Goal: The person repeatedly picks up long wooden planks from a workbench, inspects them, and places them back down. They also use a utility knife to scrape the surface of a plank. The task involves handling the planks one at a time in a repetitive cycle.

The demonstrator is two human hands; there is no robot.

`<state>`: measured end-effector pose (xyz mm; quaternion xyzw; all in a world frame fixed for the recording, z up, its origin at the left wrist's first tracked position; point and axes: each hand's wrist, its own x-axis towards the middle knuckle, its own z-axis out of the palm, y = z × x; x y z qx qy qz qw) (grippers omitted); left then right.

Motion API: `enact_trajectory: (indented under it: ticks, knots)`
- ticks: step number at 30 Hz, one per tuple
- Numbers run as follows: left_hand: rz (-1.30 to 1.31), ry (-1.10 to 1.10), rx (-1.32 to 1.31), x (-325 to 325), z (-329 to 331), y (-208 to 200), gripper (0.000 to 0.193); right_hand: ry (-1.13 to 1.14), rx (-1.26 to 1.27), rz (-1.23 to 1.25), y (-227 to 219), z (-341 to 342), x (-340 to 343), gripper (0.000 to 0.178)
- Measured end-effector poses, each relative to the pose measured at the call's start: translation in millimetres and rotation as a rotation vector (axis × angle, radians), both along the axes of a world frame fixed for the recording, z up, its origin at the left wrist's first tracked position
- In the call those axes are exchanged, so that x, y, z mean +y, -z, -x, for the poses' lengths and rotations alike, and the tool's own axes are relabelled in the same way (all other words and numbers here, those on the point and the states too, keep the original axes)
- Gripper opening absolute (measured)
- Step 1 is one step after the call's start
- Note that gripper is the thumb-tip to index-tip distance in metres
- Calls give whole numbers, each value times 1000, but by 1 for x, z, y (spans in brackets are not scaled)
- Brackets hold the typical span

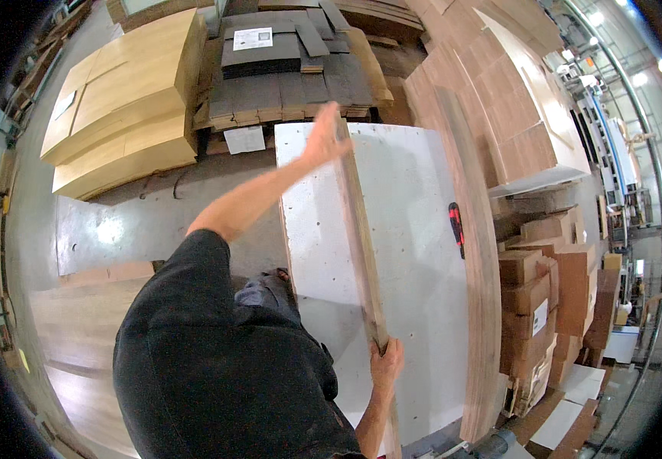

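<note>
A long, narrow wooden board (359, 237) stands on its edge across a white tabletop (415, 229). Toward its near end, my right hand (387, 362) is closed around the board, with the thumb on its top edge. My left hand (326, 139) is at the board's far end, slightly smeared by motion. Its thumb and fingers look spread apart, and whether it touches the wood is hard to make out. Along the table's right side lies a second long wooden board (480, 306). A red and black hand tool (455, 228), possibly a utility knife, rests beside that board.
Beyond the table is a stack of dark grey panels (270, 96). Pale yellow panels (128, 99) are stacked at the far left, and wood-look panels (78, 344) lie at the near left. Cardboard boxes (526, 306) and a tall brown stack (491, 99) line the right.
</note>
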<state>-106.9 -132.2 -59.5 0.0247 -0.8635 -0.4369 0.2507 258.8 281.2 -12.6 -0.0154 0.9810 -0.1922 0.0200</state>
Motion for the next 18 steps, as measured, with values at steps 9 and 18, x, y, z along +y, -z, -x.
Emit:
enact_trajectory:
  ticks: [9, 18]
  knots:
    - [-395, 317, -435, -42, 57, 10, 86, 45, -53, -82, -1, 2, -6, 34]
    - [-471, 348, -337, -31, 46, 13, 81, 35, -65, -75, -1, 5, -4, 36]
